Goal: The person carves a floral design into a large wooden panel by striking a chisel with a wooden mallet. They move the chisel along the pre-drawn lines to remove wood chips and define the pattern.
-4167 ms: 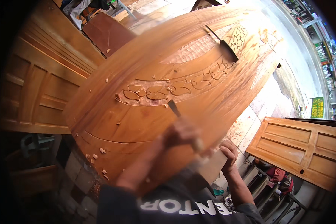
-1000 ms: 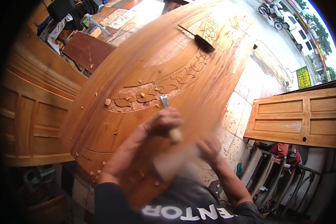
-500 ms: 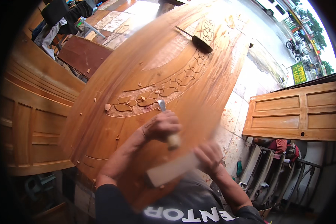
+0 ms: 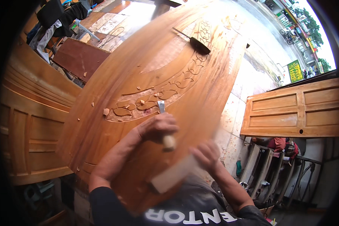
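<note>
My left hand (image 4: 160, 126) is wrapped round a chisel (image 4: 161, 106), its metal blade against the lower edge of the carved leaf band (image 4: 139, 104). The chisel's pale wooden butt pokes out below the fist. My right hand (image 4: 206, 154) grips a pale wooden mallet (image 4: 173, 175), blurred by motion. The mallet's block-like head is near my shirt, apart from the chisel butt. Under both hands lies a large brown wooden panel (image 4: 101, 139) with leaf-and-vine relief and a roughened recess.
Wood chips (image 4: 106, 112) are scattered on the panel. Farther up it lies a dark, thin-handled tool (image 4: 199, 46). Panelled doors stand at the left (image 4: 45, 132) and right (image 4: 293, 113). A reddish-brown board (image 4: 79, 58) is at the back left. Beyond the tiled floor is a street.
The view has shifted slightly, so the scene sits a little farther left. The mallet has swung a little lower. My left hand keeps the chisel at about the same spot on the carving.
</note>
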A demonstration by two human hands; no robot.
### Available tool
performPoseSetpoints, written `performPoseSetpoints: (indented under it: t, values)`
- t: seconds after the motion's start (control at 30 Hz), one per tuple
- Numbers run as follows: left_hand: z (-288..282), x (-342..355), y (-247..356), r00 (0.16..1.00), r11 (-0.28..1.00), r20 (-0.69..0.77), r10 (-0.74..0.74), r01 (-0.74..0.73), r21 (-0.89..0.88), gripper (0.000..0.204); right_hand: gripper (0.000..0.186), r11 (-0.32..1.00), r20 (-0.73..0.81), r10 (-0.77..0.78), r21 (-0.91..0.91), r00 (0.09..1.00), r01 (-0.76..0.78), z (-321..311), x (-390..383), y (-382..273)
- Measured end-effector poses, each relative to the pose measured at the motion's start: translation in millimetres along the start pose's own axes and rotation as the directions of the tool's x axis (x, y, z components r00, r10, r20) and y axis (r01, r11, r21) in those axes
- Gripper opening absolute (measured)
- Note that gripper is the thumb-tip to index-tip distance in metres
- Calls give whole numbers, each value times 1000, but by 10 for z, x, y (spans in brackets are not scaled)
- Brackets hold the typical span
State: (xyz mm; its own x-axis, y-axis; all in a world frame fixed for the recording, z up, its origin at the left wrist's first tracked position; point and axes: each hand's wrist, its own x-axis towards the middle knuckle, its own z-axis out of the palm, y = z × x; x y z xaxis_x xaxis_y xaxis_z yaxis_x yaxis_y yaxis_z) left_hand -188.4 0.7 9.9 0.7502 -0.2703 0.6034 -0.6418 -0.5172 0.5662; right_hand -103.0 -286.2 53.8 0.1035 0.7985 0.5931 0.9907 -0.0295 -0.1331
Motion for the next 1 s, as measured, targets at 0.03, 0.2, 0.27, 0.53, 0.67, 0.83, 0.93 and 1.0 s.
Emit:
performPoseSetpoints:
  t: [0.03,0.2,0.27,0.53,0.67,0.83,0.93,1.0]
  values:
    - [-22,-6,1,1000,1000,28,7,-7,21,25,46,999,46,52,-8,998,-52,59,15,23]
    - [-47,-108,-9,993,994,119,-13,-1,111,28,43,998,10,-53,33,999,52,49,72,32]
    - [-89,-21,26,996,994,89,-11,1,112,27,44,999,-2,-38,36,999,38,88,45,134]
    - [171,332,572,977,822,-197,-85,181,539,18,54,965,-183,244,147,952,-219,-158,-409,394]
    - [726,640,472,966,822,-183,-183,252,511,16,67,897,-121,408,236,905,-374,-351,-901,525]
    - [1172,1294,182,930,871,-342,-131,273,408,20,87,671,127,676,302,726,-677,-412,-1997,926]
    - [1208,1631,-14,914,882,-385,-126,281,378,20,89,702,78,661,286,746,-652,-533,-1677,1063]
    - [1251,1792,-223,927,874,-357,-114,265,407,18,90,715,46,652,296,757,-633,-653,-1497,1177]
